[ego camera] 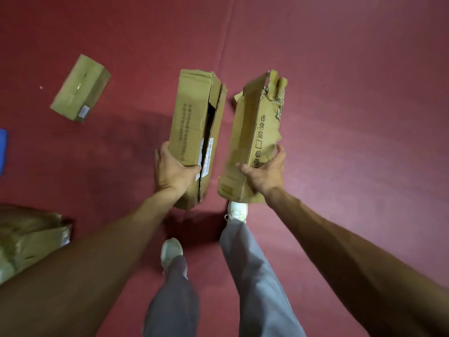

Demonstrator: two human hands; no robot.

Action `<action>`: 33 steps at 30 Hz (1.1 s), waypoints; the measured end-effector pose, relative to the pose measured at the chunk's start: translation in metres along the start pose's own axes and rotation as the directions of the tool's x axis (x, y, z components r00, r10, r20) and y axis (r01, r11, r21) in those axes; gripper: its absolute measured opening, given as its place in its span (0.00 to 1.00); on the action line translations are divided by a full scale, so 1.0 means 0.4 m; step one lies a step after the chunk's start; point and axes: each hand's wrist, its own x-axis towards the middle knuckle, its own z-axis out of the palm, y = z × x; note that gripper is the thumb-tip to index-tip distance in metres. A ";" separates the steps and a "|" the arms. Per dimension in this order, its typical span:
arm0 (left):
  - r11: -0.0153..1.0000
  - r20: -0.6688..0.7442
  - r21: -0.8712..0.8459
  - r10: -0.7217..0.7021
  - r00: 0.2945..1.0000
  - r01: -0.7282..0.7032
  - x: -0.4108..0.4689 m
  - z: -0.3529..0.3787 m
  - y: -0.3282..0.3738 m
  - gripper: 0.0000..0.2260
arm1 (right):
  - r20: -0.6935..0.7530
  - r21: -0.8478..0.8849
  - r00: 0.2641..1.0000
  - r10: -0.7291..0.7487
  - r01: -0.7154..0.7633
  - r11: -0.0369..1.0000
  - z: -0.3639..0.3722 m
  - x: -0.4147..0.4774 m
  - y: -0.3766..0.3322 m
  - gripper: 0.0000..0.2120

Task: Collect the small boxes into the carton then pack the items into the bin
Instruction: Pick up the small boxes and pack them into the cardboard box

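You've got one box per hand, both carried off the floor: your left hand [173, 172] is clamped around the near end of the split-seam box [196, 132], thumb across the top face and fingers wrapped under, and your right hand [263, 173] grips the near end of the torn box [257, 139] the same way. Holding each one at the near end lets the long axis point away from you, so the two run side by side with a gap between and don't knock together — makes sense for hauling two at once. The split-seam box gapes along its right edge, so I'd guess you're keeping that edge up to stop anything sliding out; can't see what's inside. The torn box is ragged at the far end and its wall looks soft, so squeeze lightly there. One more small box [81, 88] sits on the red floor [340, 93] well off to your left, untouched. The creased cardboard [31, 237] at the left edge near your left arm is probably the carton — partly cut off, can't confirm. Blue sliver [3, 152] at far left might be the bin, too little showing to tell. Collecting step looks underway, with nothing packed into the bin yet as far as I can see
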 end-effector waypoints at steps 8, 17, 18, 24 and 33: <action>0.987 -0.028 -0.150 -0.054 0.998 0.050 -0.298 -0.375 -0.171 0.38 | 0.039 0.051 0.997 -0.062 0.060 0.997 0.083 -0.436 -0.027 0.62; 0.983 0.040 -0.173 -0.055 0.998 0.061 -0.484 -0.733 -0.453 0.41 | -0.075 -0.012 0.986 -0.146 0.146 0.989 0.135 -0.999 0.025 0.57; 0.982 0.050 -0.177 -0.052 0.997 0.061 -0.509 -0.755 -0.479 0.42 | -0.077 0.002 0.986 -0.150 0.151 0.989 0.140 -1.044 0.039 0.57; 0.977 0.056 -0.215 0.010 0.998 0.002 -0.668 -0.920 -0.611 0.45 | -0.147 0.080 0.980 -0.133 0.146 0.986 0.222 -1.238 0.136 0.57; 0.960 -0.057 -0.275 0.032 0.998 -0.046 -0.905 -1.171 -0.956 0.43 | -0.098 0.081 0.976 -0.193 0.202 0.976 0.459 -1.530 0.253 0.44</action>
